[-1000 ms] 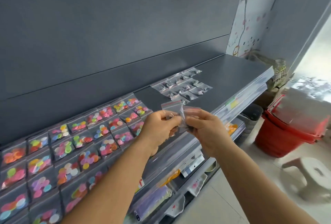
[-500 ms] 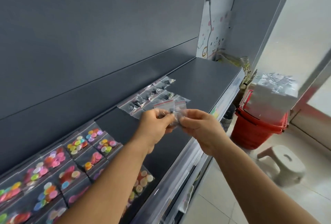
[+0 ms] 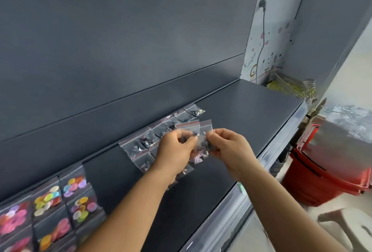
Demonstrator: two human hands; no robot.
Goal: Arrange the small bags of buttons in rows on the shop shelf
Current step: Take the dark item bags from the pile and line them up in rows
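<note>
A dark grey shop shelf [image 3: 251, 110] runs from lower left to upper right, with a tall grey back panel [image 3: 120, 30] behind it. Compared with half a second ago, the view has swung right and closer: less of the colourful stock shows and more bare shelf lies toward the right end.

At the shelf's left end, against the back edge, rows of colourful button bags [image 3: 48, 207] lie flat. Near the middle of the back edge, rows of clear bags of dark buttons [image 3: 145, 147] lie side by side, partly hidden by the hands.

Beyond the shelf's right end stand a stack of red baskets [image 3: 326, 181] and a pale stool [image 3: 346, 229] on the floor.

Both hands stay raised together above the shelf's middle, as before. The left hand [image 3: 175, 149] pinches a small clear bag with a red seal [image 3: 188, 127]. The right hand [image 3: 231, 147] pinches a second small bag [image 3: 205, 128], just beside the first. Each grip is narrow, thumb against fingertips. More held bags [image 3: 198, 158] hang below, between the hands.
</note>
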